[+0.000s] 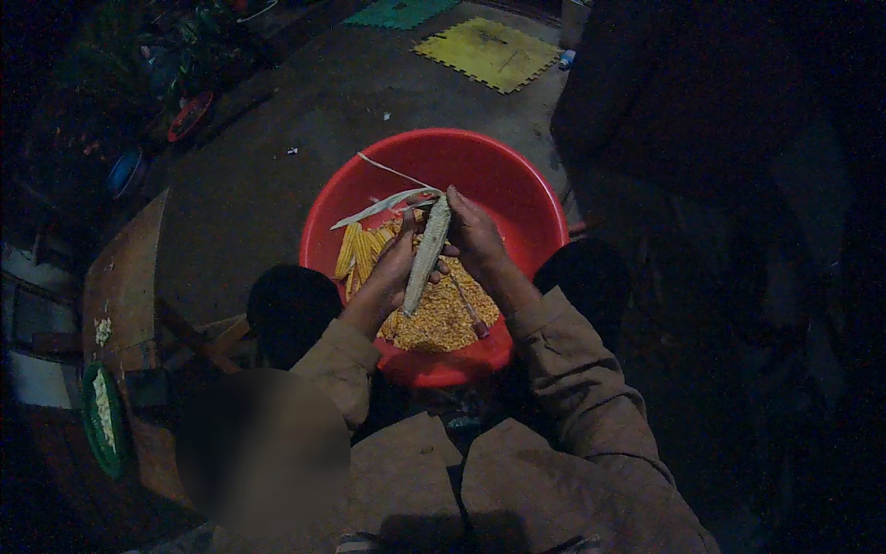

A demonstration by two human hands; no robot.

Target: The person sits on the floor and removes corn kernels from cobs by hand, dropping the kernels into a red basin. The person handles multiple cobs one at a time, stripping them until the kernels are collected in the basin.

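Observation:
Over a large red basin (517, 180), a pale corn cob (427, 257) is held tilted between both hands, with thin husk strips (383, 207) trailing from its upper end to the left. My left hand (395, 268) is closed around the cob's left side. On the other side, my right hand (474, 231) grips it near the top, fingers curled behind. Loose yellow kernels (434, 321) fill the basin's near part. Several yellow ears of corn (358, 247) lie at its left wall. A thin tool with a dark red handle (481, 329) rests on the kernels by my right wrist.
My knees (293, 303) flank the basin. To the left stands a wooden board or table (129, 277), with a green oval tray (103, 420) nearby. Yellow (489, 53) and green (397, 11) foam mats lie on the far floor. A blurred patch covers the lower left; the right is very dark.

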